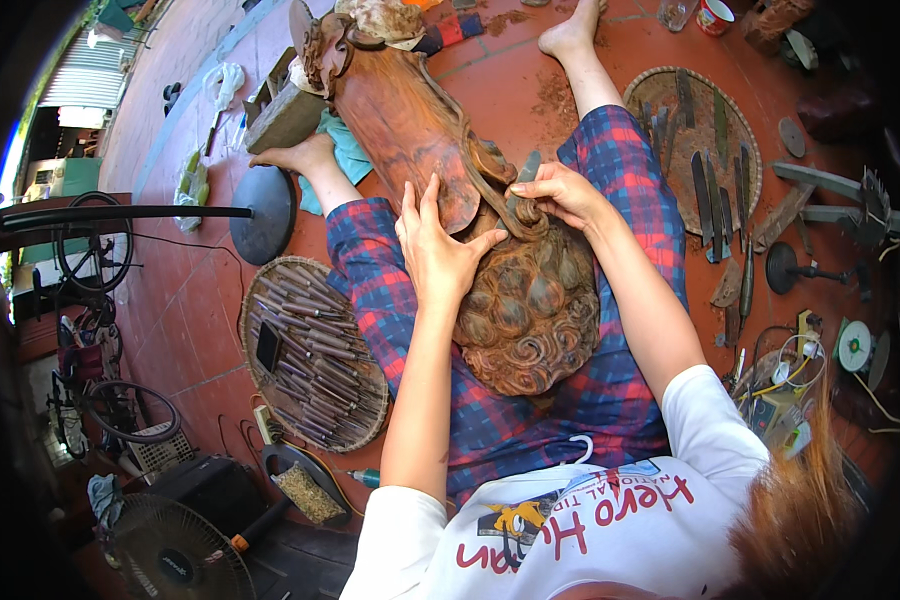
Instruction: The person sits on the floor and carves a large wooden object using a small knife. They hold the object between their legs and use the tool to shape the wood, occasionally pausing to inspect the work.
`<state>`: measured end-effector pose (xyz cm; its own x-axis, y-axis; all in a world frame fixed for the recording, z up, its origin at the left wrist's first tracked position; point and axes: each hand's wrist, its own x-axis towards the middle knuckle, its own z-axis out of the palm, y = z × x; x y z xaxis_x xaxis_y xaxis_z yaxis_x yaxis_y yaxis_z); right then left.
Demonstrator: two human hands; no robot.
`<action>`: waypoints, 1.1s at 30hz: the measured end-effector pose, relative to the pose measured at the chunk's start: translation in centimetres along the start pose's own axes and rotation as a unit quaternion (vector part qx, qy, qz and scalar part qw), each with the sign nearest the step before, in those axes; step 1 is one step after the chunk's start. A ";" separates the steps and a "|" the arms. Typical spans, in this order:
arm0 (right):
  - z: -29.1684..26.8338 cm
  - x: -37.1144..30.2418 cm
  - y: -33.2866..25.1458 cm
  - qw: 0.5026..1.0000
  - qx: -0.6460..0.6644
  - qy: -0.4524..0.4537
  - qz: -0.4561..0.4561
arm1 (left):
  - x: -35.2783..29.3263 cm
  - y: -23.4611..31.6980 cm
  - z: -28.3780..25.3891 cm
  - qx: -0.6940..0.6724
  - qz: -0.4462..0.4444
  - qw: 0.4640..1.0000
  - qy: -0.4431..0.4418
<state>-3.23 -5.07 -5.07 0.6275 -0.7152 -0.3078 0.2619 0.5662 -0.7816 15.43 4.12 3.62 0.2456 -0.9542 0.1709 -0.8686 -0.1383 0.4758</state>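
Note:
A brown wood carving lies between my legs. Its near end is a mass of carved rounded lumps and curls, and a smooth reddish-brown panel stretches away from me. My left hand rests on the carving where panel and lumps meet, its fingers and thumb spread. In my right hand, thumb and fingers pinch a small flat grey piece against the twisted carved edge. Whether it is a scraper blade or folded sandpaper, I cannot tell.
On my left, a round woven tray holds many chisels and a dark phone-like slab. Flat files and blades lie on another round tray at right. A grey block supports the carving's far end. A fan stands at lower left.

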 end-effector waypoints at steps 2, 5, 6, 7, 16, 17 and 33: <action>-0.6 0.2 0.3 0.999 -0.031 0.002 -0.011 | 0.1 0.1 -0.2 -0.002 0.005 1.000 -0.011; 1.0 0.1 1.6 0.991 -0.033 0.063 -0.112 | 0.4 -0.4 0.5 0.032 -0.012 0.999 0.017; 1.2 -0.1 1.7 0.992 -0.012 0.067 -0.106 | 0.3 -0.6 0.7 0.031 -0.014 0.999 0.017; 1.2 -0.3 1.8 0.993 0.009 0.070 -0.099 | 0.2 -0.8 0.7 0.030 -0.015 0.999 0.018; 1.2 -0.1 0.8 0.996 -0.016 0.047 -0.077 | 0.4 -0.5 0.6 0.000 -0.011 1.000 0.016; 1.3 -0.1 1.3 0.994 -0.011 0.063 -0.093 | 0.4 -0.7 0.7 0.007 0.001 1.000 0.021; 0.8 -0.5 1.2 0.997 0.022 0.043 -0.054 | 0.0 -0.8 0.5 -0.027 0.031 0.999 0.021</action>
<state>-2.65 -3.73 -5.39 0.5289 -0.8042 -0.2711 0.3577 0.5009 -0.7882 15.90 4.14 2.80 0.2107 -0.9486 0.2360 -0.8586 -0.0642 0.5085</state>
